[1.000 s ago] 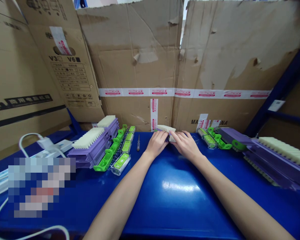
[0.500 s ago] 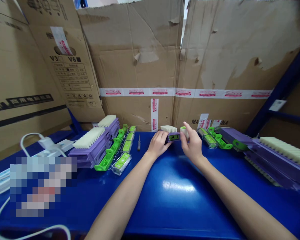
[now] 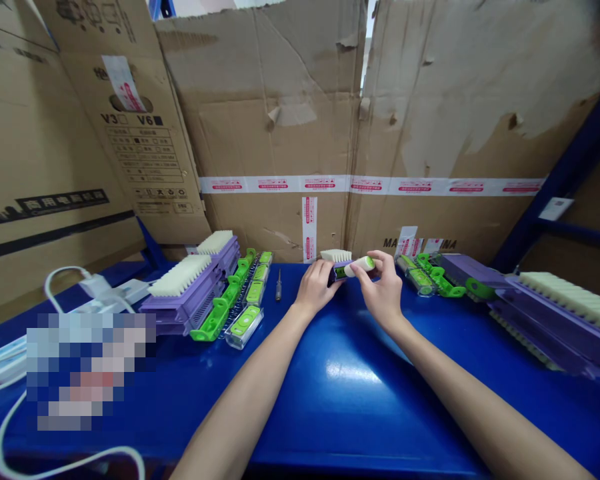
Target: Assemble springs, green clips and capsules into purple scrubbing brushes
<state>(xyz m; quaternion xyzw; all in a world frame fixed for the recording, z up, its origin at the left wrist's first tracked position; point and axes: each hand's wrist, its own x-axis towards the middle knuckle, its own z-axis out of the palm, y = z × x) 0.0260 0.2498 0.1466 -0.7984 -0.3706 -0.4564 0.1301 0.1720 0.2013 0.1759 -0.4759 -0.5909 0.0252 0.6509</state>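
At the far middle of the table, my left hand (image 3: pixel 316 288) is closed on a small purple block (image 3: pixel 338 271) with a green inset on its near face. Pale ridged bristles or foam (image 3: pixel 336 255) show above the block. My right hand (image 3: pixel 383 288) pinches a short white cylinder with a green end (image 3: pixel 360 266) between thumb and fingers. The cylinder lies slantwise, its left end at the block's near face; whether they touch I cannot tell. My left fingers hide part of the block.
Purple housings with cream ridged tops (image 3: pixel 180 293), green brackets (image 3: pixel 213 323) and clear-cased green pieces (image 3: pixel 245 325) line the left. A screwdriver (image 3: pixel 279 288) lies nearby. Similar purple parts (image 3: pixel 545 313) stand right. White cables and a power strip (image 3: pixel 105 300) lie far left; cardboard (image 3: pixel 280 133) walls the back.
The white cylinder has swung from nearly upright to slantwise, its left end now at the purple block. My right fingers have closed round its green end. My left hand has stayed put.
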